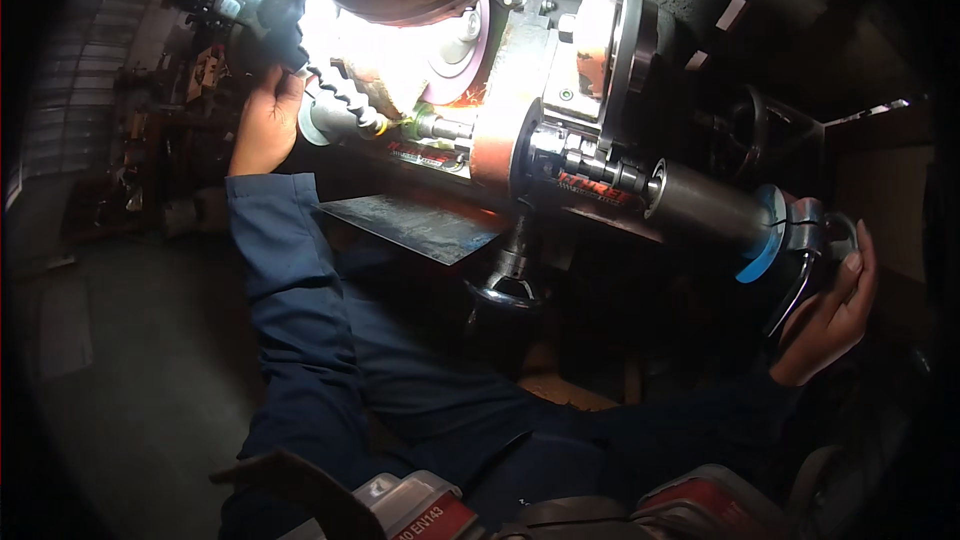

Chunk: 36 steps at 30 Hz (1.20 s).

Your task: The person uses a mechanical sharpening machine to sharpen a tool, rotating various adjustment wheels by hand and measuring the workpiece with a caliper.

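In the head view, the shaft (600, 162) lies near mid-frame, its long axis slanting toward the lower right, in line with a dark cylinder (708, 210). An orange collar (492, 155) hides part of it; a wheel (460, 65) stands above its left end, amid glare. The left hand (268, 128) is at a grey barrel (328, 118), upper left, near a hose (347, 96); the right hand (830, 310), right, at a clamp's (805, 224) outer end. Whether either hand's fingers grip, I cannot tell.
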Each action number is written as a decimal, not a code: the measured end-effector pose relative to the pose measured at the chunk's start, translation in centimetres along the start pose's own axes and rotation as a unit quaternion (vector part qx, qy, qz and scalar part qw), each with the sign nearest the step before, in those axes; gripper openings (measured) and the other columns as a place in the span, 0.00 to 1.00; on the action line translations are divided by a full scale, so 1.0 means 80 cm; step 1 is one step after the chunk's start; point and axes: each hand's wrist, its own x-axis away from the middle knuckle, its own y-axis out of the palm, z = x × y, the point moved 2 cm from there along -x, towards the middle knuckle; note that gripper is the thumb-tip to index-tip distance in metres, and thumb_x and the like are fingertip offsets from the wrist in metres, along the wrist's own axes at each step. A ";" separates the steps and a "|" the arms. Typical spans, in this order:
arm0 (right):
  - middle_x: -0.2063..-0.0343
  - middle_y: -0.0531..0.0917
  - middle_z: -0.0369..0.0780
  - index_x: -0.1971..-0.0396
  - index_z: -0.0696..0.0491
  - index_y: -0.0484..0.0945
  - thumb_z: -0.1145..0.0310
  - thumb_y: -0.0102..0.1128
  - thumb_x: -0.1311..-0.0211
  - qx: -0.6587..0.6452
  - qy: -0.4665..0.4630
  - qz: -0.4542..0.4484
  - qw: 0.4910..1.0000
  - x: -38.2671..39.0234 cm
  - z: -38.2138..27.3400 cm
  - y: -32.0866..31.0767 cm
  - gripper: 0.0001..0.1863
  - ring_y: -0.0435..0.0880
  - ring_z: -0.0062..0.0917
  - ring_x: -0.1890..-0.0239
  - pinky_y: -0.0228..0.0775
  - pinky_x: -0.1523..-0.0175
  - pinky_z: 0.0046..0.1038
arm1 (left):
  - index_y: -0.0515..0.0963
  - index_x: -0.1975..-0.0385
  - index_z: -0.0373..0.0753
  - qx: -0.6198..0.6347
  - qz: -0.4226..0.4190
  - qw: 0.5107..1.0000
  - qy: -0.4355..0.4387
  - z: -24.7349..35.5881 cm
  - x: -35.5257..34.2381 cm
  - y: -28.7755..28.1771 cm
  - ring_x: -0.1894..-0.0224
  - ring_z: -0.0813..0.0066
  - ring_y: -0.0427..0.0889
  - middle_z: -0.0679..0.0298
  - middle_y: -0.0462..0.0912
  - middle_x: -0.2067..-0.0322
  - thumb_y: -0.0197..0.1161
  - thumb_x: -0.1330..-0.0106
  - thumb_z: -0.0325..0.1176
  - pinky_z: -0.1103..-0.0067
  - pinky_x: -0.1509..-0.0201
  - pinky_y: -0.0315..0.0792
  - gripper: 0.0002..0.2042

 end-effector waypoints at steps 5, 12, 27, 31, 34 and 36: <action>0.59 0.80 0.45 0.53 0.60 0.74 0.65 0.36 0.28 -0.052 0.005 0.046 0.998 0.012 0.006 0.008 0.19 0.82 0.28 0.60 0.77 0.59 0.25 | 0.72 0.57 0.30 0.066 0.032 0.997 0.012 0.012 0.002 0.003 0.63 0.68 0.76 0.55 0.78 0.65 0.51 0.32 0.32 0.74 0.55 0.68 0.12; 0.58 0.80 0.47 0.53 0.60 0.75 0.64 0.37 0.28 -0.016 -0.081 0.142 0.986 0.028 0.020 0.011 0.18 0.81 0.28 0.56 0.76 0.56 0.26 | 0.71 0.52 0.32 0.034 0.017 0.999 -0.004 0.006 0.003 0.001 0.59 0.69 0.76 0.57 0.78 0.62 0.50 0.30 0.35 0.75 0.51 0.68 0.14; 0.57 0.81 0.40 0.52 0.53 0.77 0.62 0.41 0.29 0.011 0.041 -0.048 0.998 -0.010 -0.008 -0.003 0.17 0.80 0.26 0.55 0.73 0.52 0.25 | 0.71 0.53 0.31 0.068 0.008 0.998 0.002 0.010 0.000 0.004 0.61 0.69 0.74 0.55 0.78 0.63 0.50 0.30 0.36 0.75 0.52 0.67 0.14; 0.56 0.81 0.40 0.52 0.51 0.77 0.61 0.42 0.30 0.031 0.027 -0.075 0.996 -0.017 0.000 -0.005 0.17 0.79 0.27 0.52 0.70 0.48 0.26 | 0.71 0.54 0.32 0.057 0.017 0.998 0.019 0.013 -0.001 0.005 0.61 0.69 0.74 0.56 0.77 0.63 0.50 0.30 0.36 0.75 0.52 0.67 0.14; 0.55 0.81 0.39 0.52 0.51 0.77 0.60 0.42 0.30 0.057 0.034 -0.084 0.994 -0.021 -0.001 -0.003 0.17 0.78 0.27 0.51 0.67 0.45 0.28 | 0.70 0.52 0.33 0.027 0.012 0.999 0.029 0.007 -0.003 0.003 0.59 0.71 0.76 0.58 0.78 0.61 0.49 0.30 0.35 0.76 0.52 0.68 0.14; 0.55 0.81 0.39 0.52 0.51 0.77 0.60 0.42 0.30 0.058 0.055 -0.102 0.992 -0.027 -0.002 -0.002 0.17 0.78 0.27 0.50 0.66 0.45 0.28 | 0.69 0.49 0.34 0.000 0.006 1.000 0.030 0.000 -0.002 0.000 0.57 0.73 0.77 0.59 0.79 0.59 0.49 0.29 0.35 0.77 0.51 0.69 0.14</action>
